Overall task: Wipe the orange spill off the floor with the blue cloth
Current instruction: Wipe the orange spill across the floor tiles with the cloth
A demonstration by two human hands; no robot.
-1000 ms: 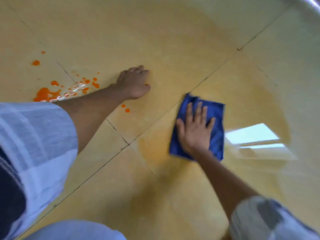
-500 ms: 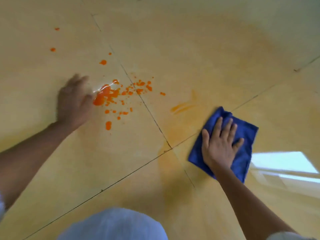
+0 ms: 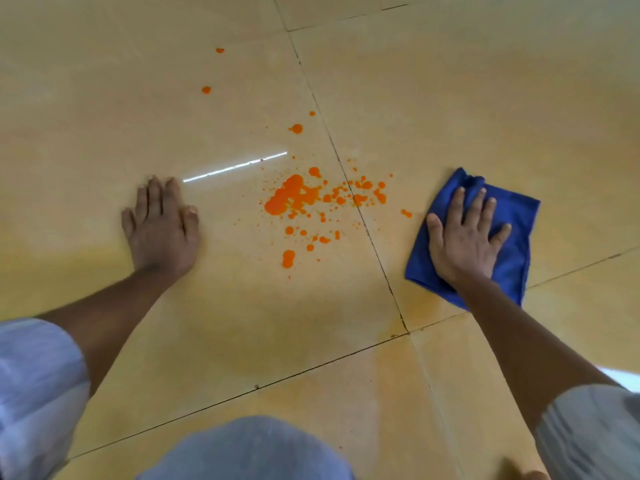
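An orange spill (image 3: 292, 199) lies on the tan tiled floor (image 3: 242, 323), a main puddle with several drops scattered around it and across a tile joint. The blue cloth (image 3: 512, 244) lies flat on the floor to the right of the spill, a short gap from the nearest drop. My right hand (image 3: 464, 240) presses on the cloth with fingers spread. My left hand (image 3: 161, 226) rests flat on the bare floor left of the spill, fingers apart, holding nothing.
Dark tile joints (image 3: 374, 244) cross the floor beside the spill. A faint orange smear (image 3: 398, 327) stains the tiles below the cloth. A bright light streak (image 3: 235, 167) reflects above the left hand. My knee (image 3: 249, 448) shows at the bottom edge.
The view has swung left, bringing the spill to the middle. My left hand has shifted from right of the spill to its left. The cloth under my right hand now sits closer to the drops.
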